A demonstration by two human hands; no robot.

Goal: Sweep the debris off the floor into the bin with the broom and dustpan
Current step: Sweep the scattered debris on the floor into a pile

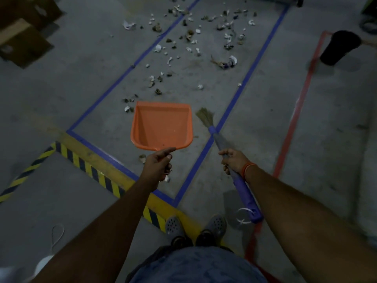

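Between blue tape lines point(240, 86), we are gripping one dustpan point(161, 127) with our left hand point(157, 166) and one broom point(228, 158) with our right hand point(234, 160), facing scattered debris point(191, 41).

You're over a grey concrete floor point(81, 78) marked with blue tape lines point(244, 78), a red tape line point(295, 119) and a yellow-black hazard stripe point(98, 172). Scattered white and brown paper debris point(191, 37) lies mostly between the blue lines. Brown cardboard boxes point(22, 33) sit far left, a black bin point(338, 48) far right.
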